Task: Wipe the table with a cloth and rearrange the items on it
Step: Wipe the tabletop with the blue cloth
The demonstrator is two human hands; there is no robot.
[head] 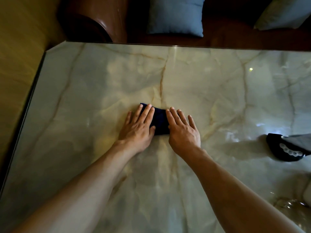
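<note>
From the head camera, a small folded dark blue cloth (159, 121) lies near the middle of a shiny pale marble table (84, 81). Both hands rest on it. The left hand (138, 126) lies flat on the left end of the cloth, with its fingers spread and its thumb touching the cloth's near edge. The right hand (182, 129) lies flat on the right end. Neither hand is pinching or gripping; the fingers are open and press down from on top.

The cloth looks soft and light. It would bend and bunch up easily. The table looks smooth and slippery, so the cloth should slide well under flat palms. Pressing with the whole hand seems the best hold, because a pinch would only lift a corner.

At the right edge lies a black and grey thing with a row of clear bumps (289, 148); I cannot tell what it is. Past the far edge of the table sit a light blue square cushion (175, 15) and a brown leather seat (94, 19).
</note>
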